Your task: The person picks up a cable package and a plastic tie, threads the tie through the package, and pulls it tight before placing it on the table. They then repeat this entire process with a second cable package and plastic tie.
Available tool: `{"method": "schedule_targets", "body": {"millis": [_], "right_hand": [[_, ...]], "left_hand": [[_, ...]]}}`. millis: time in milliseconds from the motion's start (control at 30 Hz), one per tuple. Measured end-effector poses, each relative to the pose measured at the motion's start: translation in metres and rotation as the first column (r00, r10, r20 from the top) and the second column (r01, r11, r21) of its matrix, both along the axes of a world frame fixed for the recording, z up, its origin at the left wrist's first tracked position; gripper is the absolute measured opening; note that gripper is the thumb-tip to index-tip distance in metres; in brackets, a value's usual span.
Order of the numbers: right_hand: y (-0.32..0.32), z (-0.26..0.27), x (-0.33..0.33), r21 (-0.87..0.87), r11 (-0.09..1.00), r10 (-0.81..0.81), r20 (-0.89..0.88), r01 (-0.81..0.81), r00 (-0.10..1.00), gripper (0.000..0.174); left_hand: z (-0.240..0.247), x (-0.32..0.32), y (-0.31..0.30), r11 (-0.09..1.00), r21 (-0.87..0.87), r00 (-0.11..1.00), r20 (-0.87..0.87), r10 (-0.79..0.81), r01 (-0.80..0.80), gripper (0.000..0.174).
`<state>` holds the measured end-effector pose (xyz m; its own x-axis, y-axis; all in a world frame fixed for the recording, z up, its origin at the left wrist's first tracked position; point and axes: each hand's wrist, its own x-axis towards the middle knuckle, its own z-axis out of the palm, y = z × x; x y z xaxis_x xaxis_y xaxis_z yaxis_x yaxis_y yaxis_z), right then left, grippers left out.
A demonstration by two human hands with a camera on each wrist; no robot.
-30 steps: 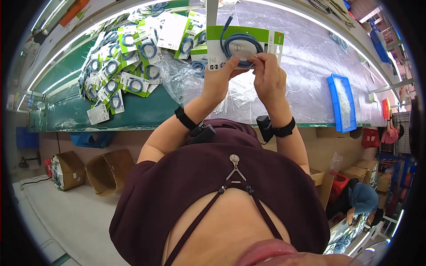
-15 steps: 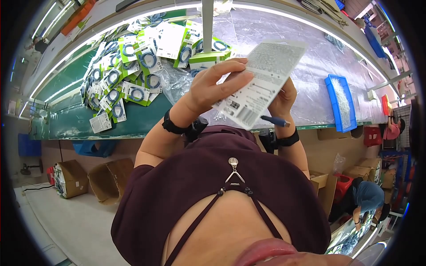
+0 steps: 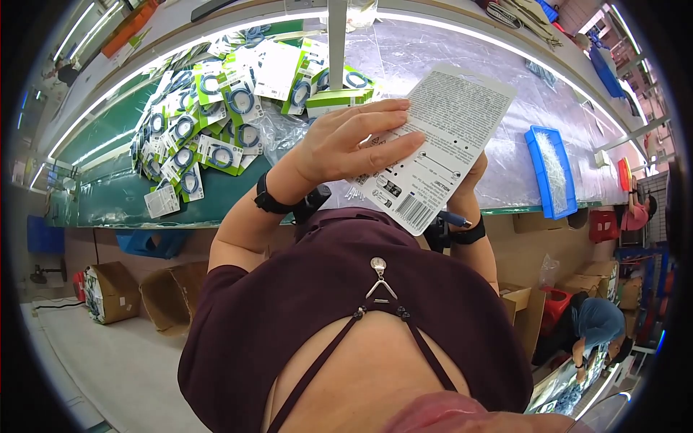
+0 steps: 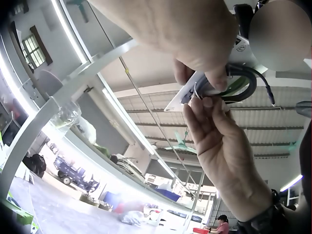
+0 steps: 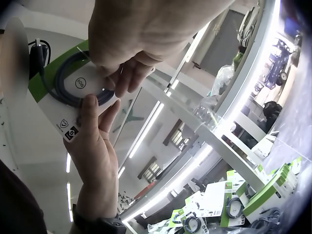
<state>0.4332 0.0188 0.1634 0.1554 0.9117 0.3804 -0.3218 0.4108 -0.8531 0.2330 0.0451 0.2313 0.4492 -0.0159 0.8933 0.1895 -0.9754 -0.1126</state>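
Observation:
A cable card (image 3: 462, 119) is turned with its printed back and barcode up in the head view. My left hand (image 3: 354, 144) grips its left edge, fingers spread over the back and thumb on the front. In the right wrist view a coiled blue-grey cable (image 5: 61, 80) lies on the green and white front. One cable plug (image 3: 453, 219) sticks out past the card's lower right edge. My right hand (image 4: 222, 146) is behind the card, its fingertips pinching a thin white cable tie (image 4: 196, 90) at the coil; the card hides much of it in the head view.
A heap of carded cables (image 3: 209, 115) covers the left of the table, beside crumpled clear plastic (image 3: 278, 133). A blue tray (image 3: 535, 169) of white ties stands at the right. An upright post (image 3: 337, 43) rises behind the card. Cardboard boxes (image 3: 170, 296) stand below.
The card has turned from its cable side to its printed back, then tilted flatter toward the head camera. My left hand has moved onto its back; my right hand has gone behind it.

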Motion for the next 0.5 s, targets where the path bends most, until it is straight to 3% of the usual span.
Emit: {"method": "schedule_targets", "body": {"millis": [67,167,200,300,400,433,500], "right_hand": [[-0.001,0.003,0.001,-0.005,1.000,-0.001,0.007,0.001,1.000,0.015],[-0.003,0.009,0.003,0.150,0.983,-0.139,0.269,0.101,0.953,0.015],[-0.003,0.010,0.004,0.150,0.984,-0.139,0.270,0.101,0.953,0.015],[0.000,0.013,0.006,0.471,0.875,-0.351,0.455,0.113,0.819,0.014],[-0.005,0.039,-0.008,0.519,0.843,-0.413,0.460,0.140,0.786,0.013],[-0.007,0.043,-0.012,0.543,0.826,-0.445,0.462,0.152,0.767,0.013],[-0.003,0.038,-0.018,0.508,0.840,-0.436,0.421,0.192,0.795,0.014]], "left_hand": [[0.000,0.001,0.001,1.000,-0.002,1.000,0.003,-0.005,0.005,0.037],[-0.001,0.001,0.002,1.000,-0.006,1.000,0.007,-0.010,0.010,0.036],[-0.002,0.001,0.002,1.000,-0.013,1.000,0.002,-0.003,0.003,0.035],[-0.008,0.001,0.005,1.000,-0.024,1.000,-0.011,0.009,-0.010,0.033],[-0.024,0.009,0.010,0.912,-0.402,0.975,0.220,0.007,0.084,0.027],[-0.028,0.013,0.007,0.910,-0.406,0.976,0.218,0.004,0.087,0.027],[-0.031,0.026,-0.002,0.554,-0.736,0.872,0.488,0.037,0.388,0.022]]}}
